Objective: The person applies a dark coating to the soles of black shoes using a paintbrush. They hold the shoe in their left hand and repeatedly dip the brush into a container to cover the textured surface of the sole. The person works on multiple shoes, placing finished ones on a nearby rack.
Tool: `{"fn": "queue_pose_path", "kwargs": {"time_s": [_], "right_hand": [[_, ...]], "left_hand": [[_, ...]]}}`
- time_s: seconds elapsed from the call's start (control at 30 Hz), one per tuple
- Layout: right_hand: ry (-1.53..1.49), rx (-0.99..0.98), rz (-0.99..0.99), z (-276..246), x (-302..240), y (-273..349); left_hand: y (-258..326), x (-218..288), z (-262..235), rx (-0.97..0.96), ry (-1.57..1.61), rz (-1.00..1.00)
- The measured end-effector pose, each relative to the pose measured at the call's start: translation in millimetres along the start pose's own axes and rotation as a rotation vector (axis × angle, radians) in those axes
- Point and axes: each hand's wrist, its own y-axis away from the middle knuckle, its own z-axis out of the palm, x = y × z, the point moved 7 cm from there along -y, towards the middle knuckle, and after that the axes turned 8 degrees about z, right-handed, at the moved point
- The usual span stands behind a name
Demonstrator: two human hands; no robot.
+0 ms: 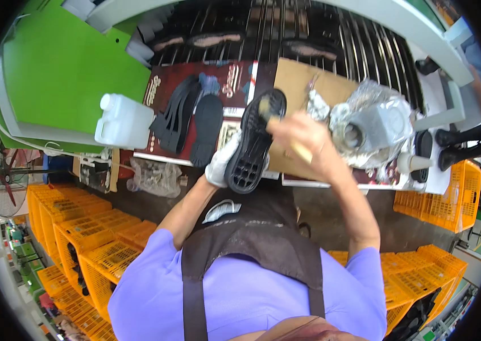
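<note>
My left hand [224, 159], in a white glove, grips a black shoe sole [256, 136] by its left edge near the heel. The ribbed, gridded inner side of that sole faces up, its toe pointing away from me. In my bare right hand [309, 142] is a brush [301, 152] with a light wooden handle, my fingers closed around it. Its bristles touch the inside of the sole near the toe. Left of my hands lie another black sole [206, 128] and a fanned stack of black soles [177, 116], on dark red printed cardboard [164, 77].
A white jug [124, 122] stands left of the soles. On the right, a clear plastic container [381, 122] lies among crumpled wrap on brown cardboard [297, 74]. Metal rollers [263, 34] carrying dark shoes run behind. Orange crates [98, 227] flank me; black boots [462, 145] sit far right.
</note>
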Motion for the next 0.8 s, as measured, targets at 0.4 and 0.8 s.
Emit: {"fn": "queue_pose_path", "kwargs": {"time_s": [0.4,0.8], "right_hand": [[-0.614,0.425,0.109,-89,-9,67],[-0.524,0.532,0.248,-82,-12,76]], "left_hand": [[-36,20,63,0.063,0.07,0.051],[-312,247,204,-0.068,-0.46,0.567]]}}
